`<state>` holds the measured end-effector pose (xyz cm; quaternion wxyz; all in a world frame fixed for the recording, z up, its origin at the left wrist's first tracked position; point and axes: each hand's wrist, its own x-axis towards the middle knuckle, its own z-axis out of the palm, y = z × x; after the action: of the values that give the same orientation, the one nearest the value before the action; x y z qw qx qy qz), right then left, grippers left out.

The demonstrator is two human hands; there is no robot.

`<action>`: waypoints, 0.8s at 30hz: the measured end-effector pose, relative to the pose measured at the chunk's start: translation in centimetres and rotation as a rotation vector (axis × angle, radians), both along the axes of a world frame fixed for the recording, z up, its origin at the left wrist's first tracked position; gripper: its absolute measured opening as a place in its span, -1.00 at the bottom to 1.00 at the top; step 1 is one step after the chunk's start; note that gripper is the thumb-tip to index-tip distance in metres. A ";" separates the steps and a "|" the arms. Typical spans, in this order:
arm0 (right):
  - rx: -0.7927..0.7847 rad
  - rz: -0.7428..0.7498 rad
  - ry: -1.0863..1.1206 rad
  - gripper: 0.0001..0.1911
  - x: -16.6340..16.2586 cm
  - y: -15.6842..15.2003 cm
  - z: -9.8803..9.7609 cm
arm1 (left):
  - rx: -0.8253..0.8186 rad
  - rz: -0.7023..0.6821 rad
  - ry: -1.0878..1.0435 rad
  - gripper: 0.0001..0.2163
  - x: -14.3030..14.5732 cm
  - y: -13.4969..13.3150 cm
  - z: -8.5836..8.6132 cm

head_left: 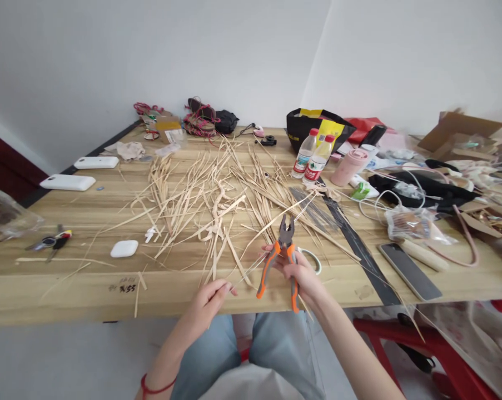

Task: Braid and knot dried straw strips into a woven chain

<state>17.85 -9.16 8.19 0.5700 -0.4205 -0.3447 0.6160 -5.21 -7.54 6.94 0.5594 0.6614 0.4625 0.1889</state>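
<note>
My right hand (301, 275) grips orange-handled pliers (281, 256) just over the front edge of the wooden table (88, 300), jaws pointing away from me. A thin wire (271, 244) runs from near the jaws down to my left hand (211, 300), whose fingers pinch its near end. Behind the pliers a spread of pale straw strips (200, 194) covers the middle of the table. Under my right hand lies a roll of white tape (313, 256), partly hidden.
A black ruler strip (354, 239), a phone (409, 271) and a bagged item (409, 222) lie to the right. Two water bottles (313, 155), a pink cup (351, 166) and bags stand behind. At left are a white earbud case (124, 248), scissors (50, 241) and white boxes (67, 182).
</note>
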 end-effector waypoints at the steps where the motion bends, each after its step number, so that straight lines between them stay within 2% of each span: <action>1: -0.014 0.001 -0.016 -0.37 -0.1 -0.1 0.0 | 0.031 0.032 0.019 -0.68 -0.1 -0.1 -0.1; 7: -0.071 -0.005 -0.072 -0.37 -1.1 -0.6 -0.4 | 0.130 0.136 0.091 -0.70 -0.3 -1.4 -1.7; 12: -0.011 -0.027 -0.165 -0.34 -1.1 -0.4 -1.0 | 0.156 0.194 0.116 -0.67 -0.8 -2.7 -2.4; 18: 0.060 -0.158 -0.142 -0.36 0.3 1.0 -0.2 | 0.019 0.163 0.167 -0.63 -5.4 -2.0 -1.2; 24: 0.158 -0.280 -0.001 -0.41 2.2 2.5 0.4 | 0.061 0.087 0.274 -0.62 -10.3 1.4 -0.8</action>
<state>20.06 -6.62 8.57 0.6813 -0.4187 -0.3304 0.5014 -15.53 -6.14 6.10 0.4620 0.6770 0.5568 0.1352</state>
